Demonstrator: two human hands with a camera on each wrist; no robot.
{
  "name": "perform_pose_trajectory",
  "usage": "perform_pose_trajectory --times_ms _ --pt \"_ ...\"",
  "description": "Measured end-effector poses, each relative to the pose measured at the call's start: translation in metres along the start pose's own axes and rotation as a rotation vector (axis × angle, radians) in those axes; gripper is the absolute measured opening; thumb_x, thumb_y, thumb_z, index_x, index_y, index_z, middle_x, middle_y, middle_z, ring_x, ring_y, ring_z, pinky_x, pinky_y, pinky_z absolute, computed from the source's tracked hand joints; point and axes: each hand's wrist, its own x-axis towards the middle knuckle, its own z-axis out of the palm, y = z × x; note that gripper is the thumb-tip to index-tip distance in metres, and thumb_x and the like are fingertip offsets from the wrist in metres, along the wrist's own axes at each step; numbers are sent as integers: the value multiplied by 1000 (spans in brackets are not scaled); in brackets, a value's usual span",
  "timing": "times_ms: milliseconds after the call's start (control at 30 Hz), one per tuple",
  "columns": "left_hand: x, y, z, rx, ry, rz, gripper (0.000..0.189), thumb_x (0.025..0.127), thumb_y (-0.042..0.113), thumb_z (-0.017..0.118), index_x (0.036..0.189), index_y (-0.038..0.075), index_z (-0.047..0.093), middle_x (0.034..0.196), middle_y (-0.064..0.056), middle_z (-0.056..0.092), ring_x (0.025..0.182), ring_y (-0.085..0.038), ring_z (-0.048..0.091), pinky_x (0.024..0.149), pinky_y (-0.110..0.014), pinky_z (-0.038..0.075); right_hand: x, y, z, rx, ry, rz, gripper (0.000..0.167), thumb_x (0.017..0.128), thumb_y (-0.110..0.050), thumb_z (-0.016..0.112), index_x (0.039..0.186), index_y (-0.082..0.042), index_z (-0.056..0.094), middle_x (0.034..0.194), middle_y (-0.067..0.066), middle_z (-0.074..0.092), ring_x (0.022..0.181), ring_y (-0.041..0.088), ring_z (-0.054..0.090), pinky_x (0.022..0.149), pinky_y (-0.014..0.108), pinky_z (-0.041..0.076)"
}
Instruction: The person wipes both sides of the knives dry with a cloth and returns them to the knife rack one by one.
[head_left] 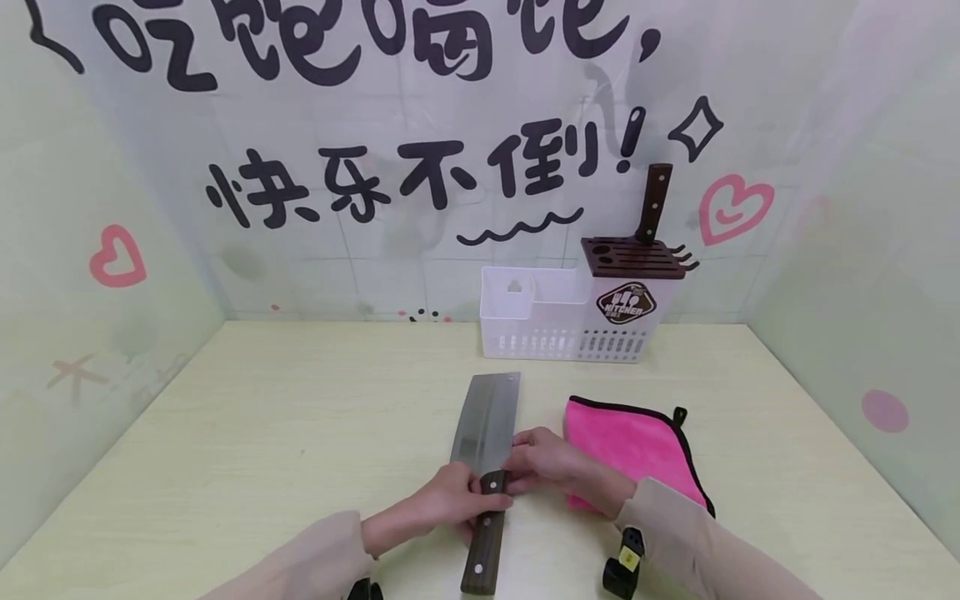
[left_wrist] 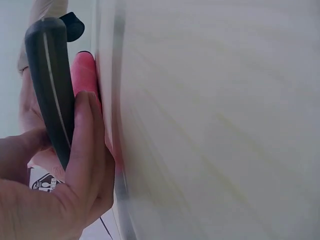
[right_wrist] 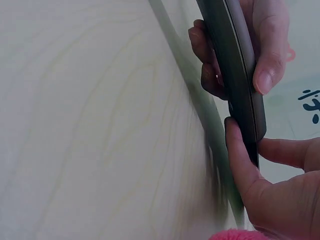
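Observation:
A cleaver (head_left: pixel 487 425) with a broad steel blade and dark riveted handle points away from me, over the middle of the table. My left hand (head_left: pixel 446 500) grips the front of its handle, thumb across the top. In the left wrist view the handle (left_wrist: pixel 48 75) rises above the tabletop, with fingers beneath it. My right hand (head_left: pixel 553 462) pinches the cleaver where blade meets handle; the right wrist view shows thumb and finger on opposite sides there. Beside the right hand lies a pink cloth (head_left: pixel 626 437) with black edging, partly covered by the forearm.
At the back of the table (head_left: pixel 300 400) stands a white perforated basket (head_left: pixel 532 333). A brown knife-block top (head_left: pixel 637 258) sits at its right end, with a dark-handled utensil (head_left: pixel 656 200) upright in it. Printed sheeting forms walls on three sides.

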Motion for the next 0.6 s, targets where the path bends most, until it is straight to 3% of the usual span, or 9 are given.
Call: perform_pose_trajectory --times_ms 367,600 --pt "-8 3 -1 -8 44 0 33 76 26 69 58 6 50 51 1 52 41 -7 54 42 -26 48 -7 1 3 71 10 1 8 83 6 45 81 -1 42 75 7 51 72 16 60 69 29 52" --pt "-7 4 0 -17 23 -20 29 77 25 67 64 2 56 54 0 53 43 -7 53 43 -25 48 -10 1 5 73 48 -28 12 83 5 46 94 6 43 81 9 53 75 17 60 72 32 51"
